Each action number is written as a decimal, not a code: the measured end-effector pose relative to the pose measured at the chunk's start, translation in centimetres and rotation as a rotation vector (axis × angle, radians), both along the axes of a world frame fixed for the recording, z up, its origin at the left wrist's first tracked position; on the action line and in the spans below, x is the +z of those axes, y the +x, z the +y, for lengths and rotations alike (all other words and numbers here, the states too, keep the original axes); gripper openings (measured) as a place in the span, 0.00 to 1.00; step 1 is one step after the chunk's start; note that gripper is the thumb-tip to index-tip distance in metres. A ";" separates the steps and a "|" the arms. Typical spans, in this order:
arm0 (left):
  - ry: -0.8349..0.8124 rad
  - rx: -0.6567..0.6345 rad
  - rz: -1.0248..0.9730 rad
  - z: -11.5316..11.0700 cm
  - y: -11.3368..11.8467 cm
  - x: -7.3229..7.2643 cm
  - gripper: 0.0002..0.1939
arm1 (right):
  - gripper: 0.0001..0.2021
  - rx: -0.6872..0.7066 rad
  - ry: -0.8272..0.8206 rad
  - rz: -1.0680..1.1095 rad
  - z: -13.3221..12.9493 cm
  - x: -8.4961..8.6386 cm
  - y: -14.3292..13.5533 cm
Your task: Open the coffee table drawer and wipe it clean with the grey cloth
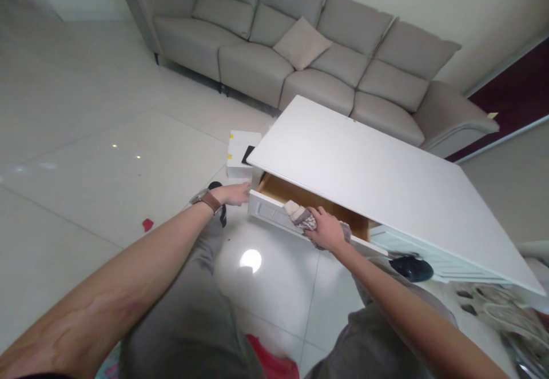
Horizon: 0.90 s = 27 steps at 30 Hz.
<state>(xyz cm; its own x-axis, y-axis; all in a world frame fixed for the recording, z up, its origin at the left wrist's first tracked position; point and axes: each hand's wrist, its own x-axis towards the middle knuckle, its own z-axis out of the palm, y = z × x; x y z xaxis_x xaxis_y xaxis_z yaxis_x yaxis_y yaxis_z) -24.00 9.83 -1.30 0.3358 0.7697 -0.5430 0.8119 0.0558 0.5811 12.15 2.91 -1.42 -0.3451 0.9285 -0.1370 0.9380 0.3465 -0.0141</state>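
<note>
A white coffee table has a drawer pulled out, its inside bare wood. Wrapped round a crumpled brown and white cloth, my right hand rests at the top edge of the drawer front. My left hand is at the left end of the drawer front, with its fingertips partly hidden against the side; whether they grip it I cannot make out.
Behind the table stands a long grey sofa with a beige cushion. A white box with a dark object on it sits left of the table. Red items lie on the tiled floor. Slippers are at the right.
</note>
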 end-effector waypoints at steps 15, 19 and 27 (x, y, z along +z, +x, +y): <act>0.181 0.003 0.200 0.8 -1.8 -0.6 0.32 | 0.30 0.165 0.018 0.097 3.8 -0.1 -19.4; 0.277 -0.104 0.202 1.0 -0.1 0.1 0.28 | 0.33 0.182 0.081 0.112 2.7 -0.3 -16.7; 0.341 -0.203 0.217 0.3 2.9 -0.1 0.33 | 0.40 0.204 0.141 0.041 -0.5 -1.7 -5.8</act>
<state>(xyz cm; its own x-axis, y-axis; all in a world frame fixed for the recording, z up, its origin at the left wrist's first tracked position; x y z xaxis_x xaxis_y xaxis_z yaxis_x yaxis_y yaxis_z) -21.07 10.17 -1.40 0.4051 0.8471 -0.3439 0.8915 -0.2826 0.3541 6.33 2.41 -3.14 -0.5302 0.8479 0.0073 0.8479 0.5301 0.0115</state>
